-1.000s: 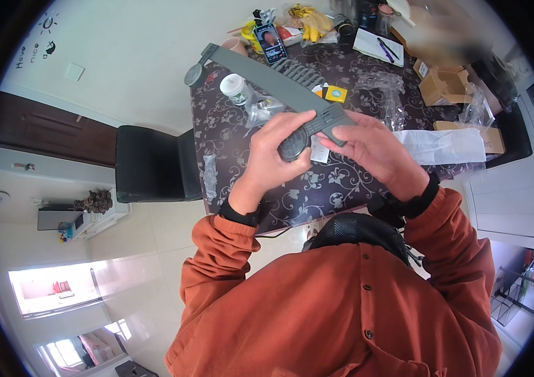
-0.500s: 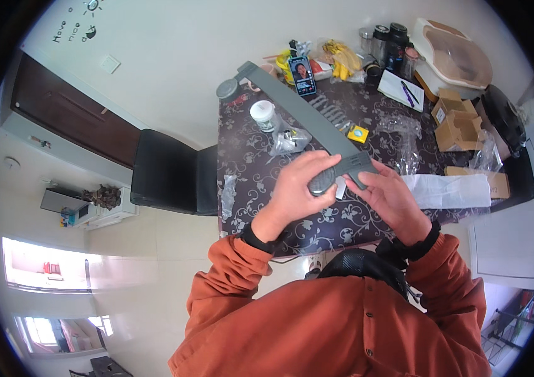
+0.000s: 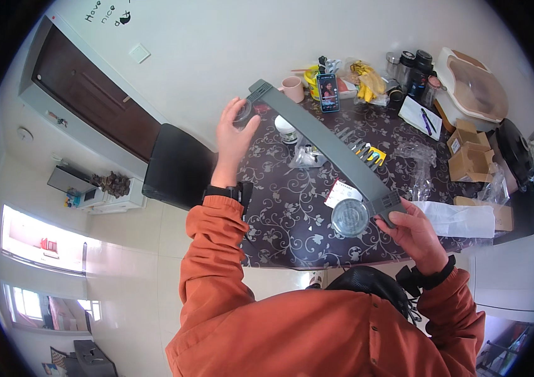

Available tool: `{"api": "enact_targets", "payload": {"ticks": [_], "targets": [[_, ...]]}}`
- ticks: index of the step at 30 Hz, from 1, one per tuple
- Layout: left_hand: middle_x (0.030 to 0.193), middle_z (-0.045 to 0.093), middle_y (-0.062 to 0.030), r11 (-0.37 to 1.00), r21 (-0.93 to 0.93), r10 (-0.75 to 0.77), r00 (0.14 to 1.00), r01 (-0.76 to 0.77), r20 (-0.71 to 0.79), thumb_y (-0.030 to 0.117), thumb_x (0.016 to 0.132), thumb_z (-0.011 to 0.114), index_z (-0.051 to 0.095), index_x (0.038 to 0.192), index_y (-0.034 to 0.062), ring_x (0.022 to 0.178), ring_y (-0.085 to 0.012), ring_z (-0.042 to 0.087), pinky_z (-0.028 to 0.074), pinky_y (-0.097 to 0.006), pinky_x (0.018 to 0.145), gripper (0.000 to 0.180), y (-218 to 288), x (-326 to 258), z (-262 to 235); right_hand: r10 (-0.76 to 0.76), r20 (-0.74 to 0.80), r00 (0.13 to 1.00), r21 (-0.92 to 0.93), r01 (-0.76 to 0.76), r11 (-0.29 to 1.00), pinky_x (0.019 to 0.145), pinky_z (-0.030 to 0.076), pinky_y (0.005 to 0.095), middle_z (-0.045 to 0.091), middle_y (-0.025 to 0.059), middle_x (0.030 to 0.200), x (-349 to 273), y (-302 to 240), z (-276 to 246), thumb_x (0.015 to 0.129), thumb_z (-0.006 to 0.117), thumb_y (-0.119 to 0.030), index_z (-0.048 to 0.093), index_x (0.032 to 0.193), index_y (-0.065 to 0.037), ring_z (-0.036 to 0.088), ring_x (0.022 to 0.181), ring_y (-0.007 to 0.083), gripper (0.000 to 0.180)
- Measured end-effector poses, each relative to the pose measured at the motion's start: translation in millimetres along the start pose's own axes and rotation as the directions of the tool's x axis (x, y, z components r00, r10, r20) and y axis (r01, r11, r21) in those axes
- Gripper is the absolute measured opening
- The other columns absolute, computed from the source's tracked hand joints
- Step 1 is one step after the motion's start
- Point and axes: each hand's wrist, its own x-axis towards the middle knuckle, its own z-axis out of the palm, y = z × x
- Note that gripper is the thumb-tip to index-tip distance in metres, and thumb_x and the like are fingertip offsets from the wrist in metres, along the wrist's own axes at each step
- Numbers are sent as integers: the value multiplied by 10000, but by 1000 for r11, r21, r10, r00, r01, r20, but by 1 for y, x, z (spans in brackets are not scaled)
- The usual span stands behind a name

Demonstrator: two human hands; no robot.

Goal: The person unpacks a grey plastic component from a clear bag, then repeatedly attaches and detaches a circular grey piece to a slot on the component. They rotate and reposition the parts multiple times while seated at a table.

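The right hand (image 3: pixel 419 235) is clamped on the near end of a long grey bar (image 3: pixel 336 151), thumb on top. At that end a round ribbed disc (image 3: pixel 350 218) sticks out sideways. The bar slants away to the left, raised over the dark floral surface (image 3: pixel 286 239), and partly covers a paper slip (image 3: pixel 340 191). Beyond lie a clear plastic bag (image 3: pixel 308 157) and, right of the bar, a yellow packet (image 3: pixel 376 156); a white jar (image 3: pixel 286 130) stands behind the bag. At the far end the left hand (image 3: pixel 234 141) has fingers and thumb apart around a second disc (image 3: pixel 242 114) (whether they press on it, I cannot tell). Farthest back are a pink mug (image 3: pixel 293 89), an upright phone (image 3: pixel 328 94) and bananas (image 3: pixel 367 81).
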Motion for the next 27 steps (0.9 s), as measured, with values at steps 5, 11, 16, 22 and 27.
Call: {"api": "enact_targets", "payload": {"ticks": [5,11,16,22,27], "targets": [[1264,587,-129,991,126,68,983,-47,-168,75,801,720,630,1145,-1,1107,-197,588,477,-314,933,363,-2,-6,11,16,5,1000,-23,-16,1000,933,529,349,602,160,1164,-1,0,-2,875,536,28,471,1286,44,622,1046,245,417],[1196,615,-171,984,135,146,969,-120,-198,24,799,686,628,1112,-19,1064,-249,612,488,-336,904,321,-5,-4,12,6,31,1000,-30,-5,1000,928,530,353,607,145,1164,-1,-3,-2,871,543,17,488,1277,38,625,1040,229,411],[1218,588,-204,968,238,119,981,-80,-155,78,799,708,599,1164,-12,1114,-316,569,444,-391,957,391,7,-7,13,-29,65,997,-15,30,999,986,490,353,579,136,1209,3,-5,6,874,529,22,465,1288,61,594,1081,211,421],[1332,475,-199,971,-86,234,957,-222,173,165,793,699,567,1250,58,1201,-352,473,371,-436,1022,487,85,-55,33,-83,30,996,58,81,995,1013,474,353,563,133,1229,13,-3,12,901,516,27,477,1263,65,580,1103,211,366],[1292,483,-165,945,-71,302,770,-319,561,184,719,746,553,1299,139,1144,-350,503,436,-400,956,613,141,-115,59,-156,27,987,117,151,982,1010,479,345,606,114,1167,20,-2,12,903,530,22,544,1206,44,594,1083,199,304]]}}
